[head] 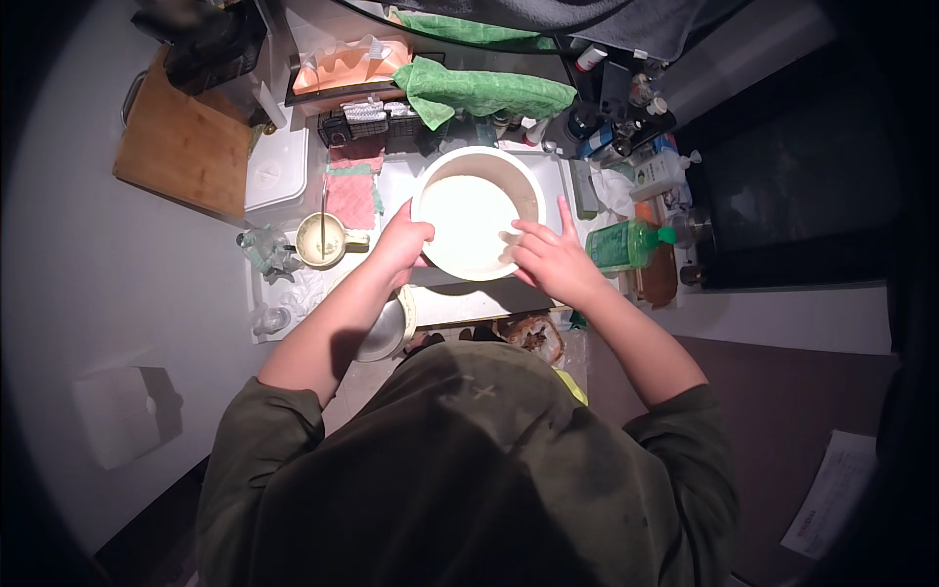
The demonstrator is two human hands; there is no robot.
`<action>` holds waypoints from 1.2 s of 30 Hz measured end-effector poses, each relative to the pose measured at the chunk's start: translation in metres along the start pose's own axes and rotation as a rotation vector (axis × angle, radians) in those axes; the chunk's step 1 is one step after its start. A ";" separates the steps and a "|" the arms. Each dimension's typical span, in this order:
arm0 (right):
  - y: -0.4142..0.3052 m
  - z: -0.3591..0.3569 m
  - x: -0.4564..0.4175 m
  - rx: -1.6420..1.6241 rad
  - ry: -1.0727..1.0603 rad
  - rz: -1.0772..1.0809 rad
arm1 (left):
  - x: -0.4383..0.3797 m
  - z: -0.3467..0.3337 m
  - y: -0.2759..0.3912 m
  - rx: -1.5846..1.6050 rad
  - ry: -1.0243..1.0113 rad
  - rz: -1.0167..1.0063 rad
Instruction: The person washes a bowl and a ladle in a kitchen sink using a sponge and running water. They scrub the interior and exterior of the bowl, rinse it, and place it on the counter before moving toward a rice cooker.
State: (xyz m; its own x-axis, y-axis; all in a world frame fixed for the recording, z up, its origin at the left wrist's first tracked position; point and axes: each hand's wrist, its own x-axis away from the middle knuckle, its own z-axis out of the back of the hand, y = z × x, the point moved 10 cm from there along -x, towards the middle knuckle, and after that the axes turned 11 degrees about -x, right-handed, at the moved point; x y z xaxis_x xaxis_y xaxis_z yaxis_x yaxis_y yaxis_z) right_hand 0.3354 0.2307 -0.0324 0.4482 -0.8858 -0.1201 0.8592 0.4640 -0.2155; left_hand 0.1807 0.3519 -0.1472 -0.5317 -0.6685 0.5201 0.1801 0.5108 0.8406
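Observation:
A round, deep white container (480,220) is raised over the near side of a white sink, its brightly lit inside facing up. My left hand (402,246) grips its left wall, with the thumb on the rim. On the other side, my right hand (549,257) has its fingers over the right part of the rim, and the index finger points away from it. Whether anything lies inside is hidden by glare. Just right of my right hand lies a green bottle of dish soap (623,244). Left of my left hand stands a patterned mug (321,241) with a thin utensil in it.
Pink cloths (351,198) lie left of the sink (552,172). A wooden cutting board (183,150) and a lidded white box (276,170) are at the far left. A green towel (491,89) hangs behind. Bottles crowd the right side. A round metal-bottomed vessel (385,330) is below my left forearm.

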 end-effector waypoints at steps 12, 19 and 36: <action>0.101 0.041 -0.046 -0.562 0.069 -0.402 | -0.013 -0.113 -0.095 0.176 -0.892 0.570; 0.198 -0.028 -0.053 -0.907 -0.332 -0.725 | -0.030 -0.142 -0.055 0.394 -0.795 0.319; 0.244 -0.050 -0.125 -1.046 0.256 -0.377 | -0.165 -0.065 -0.085 0.211 -0.033 0.191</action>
State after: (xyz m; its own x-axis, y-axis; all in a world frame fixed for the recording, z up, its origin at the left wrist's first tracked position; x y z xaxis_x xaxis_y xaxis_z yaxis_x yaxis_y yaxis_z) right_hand 0.4760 0.4552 -0.1186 0.0382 -0.9983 -0.0448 0.2474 0.0529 -0.9675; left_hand 0.3067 0.3833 -0.2950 -0.5324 -0.5332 0.6574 0.1048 0.7292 0.6763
